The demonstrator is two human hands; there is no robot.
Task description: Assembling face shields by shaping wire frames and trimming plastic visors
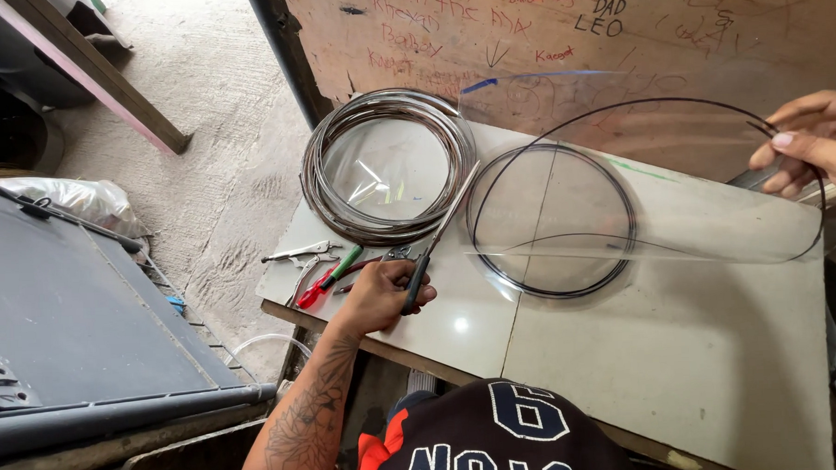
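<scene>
Clear plastic sheet (pixel 657 190) — thin, curved, glossy.

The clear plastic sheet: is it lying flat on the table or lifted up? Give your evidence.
Lifted. The right hand holds the clear plastic sheet raised and curved above the table, with the writing-covered board visible through it.

- The near right part of the surface (pixel 682 365) lies bare, open to a reach from the front edge.
- At the far left corner a coil of metal rings (pixel 388 167) fills the surface up to the scribbled board (pixel 540 27) behind it.
- A clear plastic sheet (pixel 648 190), held up at its right end, spans the middle and right above a dark wire ring (pixel 552 221); passage there goes under or round it.
- Pliers (pixel 298 255) and a red-handled tool (pixel 316 287) crowd the left edge.
- Long scissors (pixel 437 239) slant between coil and ring, narrowing that gap.
</scene>
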